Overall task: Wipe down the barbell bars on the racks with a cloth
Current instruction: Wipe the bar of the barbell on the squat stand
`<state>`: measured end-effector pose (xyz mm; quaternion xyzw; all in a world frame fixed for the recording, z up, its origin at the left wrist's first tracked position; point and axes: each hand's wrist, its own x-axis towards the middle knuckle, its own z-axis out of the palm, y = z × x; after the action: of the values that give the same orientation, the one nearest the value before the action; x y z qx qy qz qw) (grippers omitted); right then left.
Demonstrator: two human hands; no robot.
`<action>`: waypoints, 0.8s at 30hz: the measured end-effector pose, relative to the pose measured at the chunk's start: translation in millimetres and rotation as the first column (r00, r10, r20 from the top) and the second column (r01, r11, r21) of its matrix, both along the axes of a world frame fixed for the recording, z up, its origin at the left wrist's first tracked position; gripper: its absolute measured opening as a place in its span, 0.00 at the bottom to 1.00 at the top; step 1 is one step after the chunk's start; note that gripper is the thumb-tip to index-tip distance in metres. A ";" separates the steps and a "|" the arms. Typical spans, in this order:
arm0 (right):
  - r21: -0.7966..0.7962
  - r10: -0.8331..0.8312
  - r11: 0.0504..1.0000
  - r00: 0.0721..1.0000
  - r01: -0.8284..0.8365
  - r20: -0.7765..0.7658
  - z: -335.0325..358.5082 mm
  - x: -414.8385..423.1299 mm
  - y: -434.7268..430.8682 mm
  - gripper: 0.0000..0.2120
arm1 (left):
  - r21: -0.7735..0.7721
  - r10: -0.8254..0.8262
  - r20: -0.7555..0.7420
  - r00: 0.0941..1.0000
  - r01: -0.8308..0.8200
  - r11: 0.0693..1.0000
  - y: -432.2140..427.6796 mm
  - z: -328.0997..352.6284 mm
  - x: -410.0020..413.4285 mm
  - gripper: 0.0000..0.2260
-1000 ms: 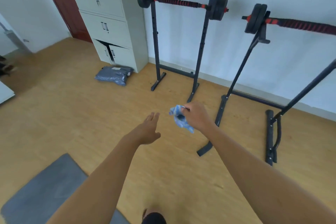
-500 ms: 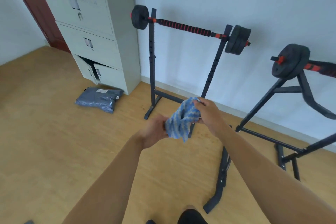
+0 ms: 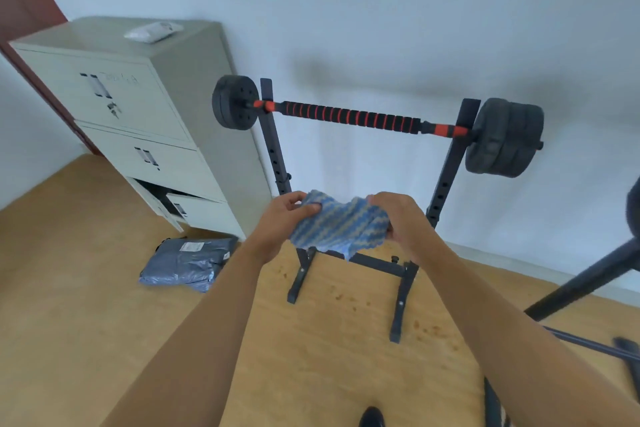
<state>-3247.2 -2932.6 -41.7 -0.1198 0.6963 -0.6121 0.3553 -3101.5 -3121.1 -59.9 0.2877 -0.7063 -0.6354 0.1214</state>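
Both hands hold a blue-and-beige zigzag-striped cloth [image 3: 341,224] stretched between them at chest height, in front of the rack. Left hand [image 3: 282,218] pinches its left edge w/ thumb over the top and fingers curled beneath; right hand [image 3: 401,218] grips the right edge, fingers wrapped round the bunched fabric. Cloth sags a bit in the middle, a loose corner hanging below.

Beyond it, apart from the cloth, a black barbell bar with red-ringed foam grip [image 3: 349,116] lies across the two uprights of a black steel rack [image 3: 446,177] (rack feet on the wooden floor [image 3: 329,350], close to the white wall). Black weight plates [image 3: 502,137] sit on each bar end, the right stack thicker.

To the left stands a pale grey metal filing cabinet [image 3: 138,135], bottom drawer ajar, w/ a small white packet [image 3: 152,32] on top, probably plastic-wrapped; too blurred to say. A grey plastic parcel bag [image 3: 188,263] lies on the floor by the cabinet. Part of a second black rack [image 3: 585,284] shows at the right edge.
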 end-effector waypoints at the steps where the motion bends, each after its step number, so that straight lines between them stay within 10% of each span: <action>1: -0.010 0.048 0.999 0.998 -0.049 -0.037 7.4 -14.4 -14.2 0.14 | -0.006 0.001 -0.015 1.000 -0.001 1.000 -15.4 9.6 -16.8 0.10; 8: -0.285 -0.014 0.958 0.995 -0.015 -0.100 46.1 -112.1 -118.1 0.09 | 0.514 0.140 -0.128 0.982 -0.055 0.856 -102.3 36.1 -116.3 0.29; 16: -0.284 -0.201 0.945 0.972 0.159 -0.124 58.1 -197.9 -215.4 0.06 | 0.565 0.183 -0.422 0.888 0.100 0.819 -185.7 27.0 -224.5 0.38; 24: -0.122 -0.308 0.950 0.920 0.286 -0.243 70.2 -248.9 -258.8 0.13 | -0.062 -0.003 -0.206 0.979 -0.010 0.998 -273.9 58.4 -299.3 0.13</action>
<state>-3496.1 -3191.4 28.5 -0.1067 0.7203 -0.6667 0.1588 -3400.7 -3395.0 -1.5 0.2176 -0.7089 -0.6391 0.2041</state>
